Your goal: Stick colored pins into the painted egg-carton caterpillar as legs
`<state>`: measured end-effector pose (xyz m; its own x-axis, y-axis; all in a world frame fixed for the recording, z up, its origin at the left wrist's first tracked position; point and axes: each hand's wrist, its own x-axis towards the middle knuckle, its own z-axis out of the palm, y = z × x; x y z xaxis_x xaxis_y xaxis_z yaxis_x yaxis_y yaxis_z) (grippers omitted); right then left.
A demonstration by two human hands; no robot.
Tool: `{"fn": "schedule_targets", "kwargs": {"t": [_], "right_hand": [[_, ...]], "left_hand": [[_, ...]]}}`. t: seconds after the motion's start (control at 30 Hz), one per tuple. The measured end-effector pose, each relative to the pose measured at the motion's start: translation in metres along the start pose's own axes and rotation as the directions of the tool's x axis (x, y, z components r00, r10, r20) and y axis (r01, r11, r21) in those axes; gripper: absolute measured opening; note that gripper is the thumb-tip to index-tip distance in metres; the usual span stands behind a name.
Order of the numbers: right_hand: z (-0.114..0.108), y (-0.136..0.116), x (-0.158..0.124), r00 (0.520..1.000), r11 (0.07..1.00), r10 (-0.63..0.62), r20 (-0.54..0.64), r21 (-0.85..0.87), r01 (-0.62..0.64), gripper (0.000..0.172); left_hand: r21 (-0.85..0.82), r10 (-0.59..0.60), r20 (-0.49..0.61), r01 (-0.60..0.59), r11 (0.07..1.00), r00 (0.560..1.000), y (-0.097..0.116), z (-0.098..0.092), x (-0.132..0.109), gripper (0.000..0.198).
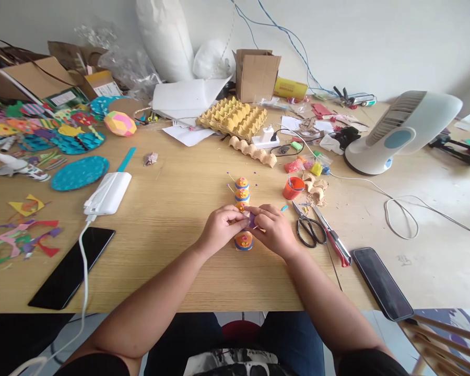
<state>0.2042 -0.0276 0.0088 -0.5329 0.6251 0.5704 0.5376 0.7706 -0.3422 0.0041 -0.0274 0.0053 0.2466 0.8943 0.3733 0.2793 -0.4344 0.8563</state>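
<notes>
Left hand [219,230] and right hand [273,231] pinch a purple piece [251,219] against the orange cup chain [242,194] at mid-table [172,209]; a hard push likely skews the chain, or its pins [227,174] prick fingers.

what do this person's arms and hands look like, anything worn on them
Both arms are bare from the wrists up to short dark sleeves at the bottom edge. The left hand and right hand wear no gloves; no watch, bracelet or ring shows.
</notes>
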Motion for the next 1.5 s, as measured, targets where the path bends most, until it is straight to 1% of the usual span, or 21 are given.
{"fn": "schedule_targets", "kwargs": {"t": [0.13, 0.27, 0.37, 0.47, 0.6, 0.73, 0.87, 0.97, 1.13, 1.23, 1.33, 1.4, 1.5], "right_hand": [[0.000, 0.000, 0.000, 1.000, 1.000, -0.009, -0.013, 0.007, 0.009, 0.019], [0.000, 0.000, 0.000, 1.000, 1.000, -0.010, -0.014, 0.010, 0.010, 0.019], [-0.001, -0.001, 0.000, 1.000, 1.000, 0.000, -0.010, 0.015, 0.000, 0.021], [-0.001, 0.000, 0.000, 1.000, 1.000, 0.014, -0.019, 0.017, -0.013, 0.024], [-0.001, 0.002, 0.000, 0.999, 1.000, 0.017, -0.037, 0.017, -0.016, 0.025], [0.000, 0.002, 0.000, 0.999, 1.000, -0.015, -0.047, 0.018, 0.016, 0.025], [0.000, 0.001, 0.000, 0.999, 0.999, -0.030, -0.031, 0.021, 0.031, 0.025], [0.000, 0.001, 0.000, 0.999, 0.999, -0.034, -0.019, 0.025, 0.034, 0.024], [0.001, 0.002, -0.001, 1.000, 0.999, -0.027, -0.012, 0.044, 0.027, 0.023], [0.001, 0.002, -0.002, 1.000, 0.998, -0.021, -0.015, 0.054, 0.022, 0.024], [0.001, 0.001, -0.001, 0.999, 0.997, -0.028, -0.023, 0.077, 0.030, 0.025], [0.001, 0.000, 0.001, 0.999, 0.995, -0.032, -0.039, 0.095, 0.035, 0.027], [-0.001, 0.000, 0.001, 0.996, 0.994, 0.012, -0.087, 0.110, -0.002, 0.031]], "left_hand": [[0.067, 0.053, -0.016, -0.052, 0.996, 0.998, 0.002, -0.001, 0.000, 0.012], [0.111, 0.074, -0.017, -0.072, 0.991, 0.997, 0.003, -0.001, -0.001, 0.011], [0.110, 0.078, -0.021, -0.076, 0.991, 0.997, 0.003, -0.001, -0.001, 0.011], [0.035, 0.040, -0.023, -0.039, 0.999, 0.999, 0.002, 0.000, 0.000, 0.015], [-0.079, -0.060, 0.024, 0.062, 0.995, 0.998, 0.000, 0.000, 0.001, 0.020], [-0.095, -0.118, 0.070, 0.125, 0.988, 0.991, -0.002, -0.001, 0.002, 0.021], [-0.089, -0.124, 0.061, 0.129, 0.988, 0.990, -0.003, -0.001, 0.001, 0.018], [-0.066, -0.102, 0.035, 0.104, 0.992, 0.994, -0.002, 0.000, -0.001, 0.016], [0.036, 0.033, -0.003, -0.033, 0.999, 0.999, 0.004, -0.001, -0.002, 0.012], [0.056, 0.049, -0.008, -0.049, 0.997, 0.999, 0.007, -0.002, -0.001, 0.011], [0.039, 0.021, -0.006, -0.021, 0.999, 1.000, 0.009, -0.002, -0.001, 0.009], [-0.009, -0.022, -0.001, 0.022, 1.000, 1.000, 0.010, -0.002, 0.000, 0.010], [-0.190, -0.136, 0.025, 0.138, 0.972, 0.990, 0.008, -0.001, 0.001, 0.014]]}}
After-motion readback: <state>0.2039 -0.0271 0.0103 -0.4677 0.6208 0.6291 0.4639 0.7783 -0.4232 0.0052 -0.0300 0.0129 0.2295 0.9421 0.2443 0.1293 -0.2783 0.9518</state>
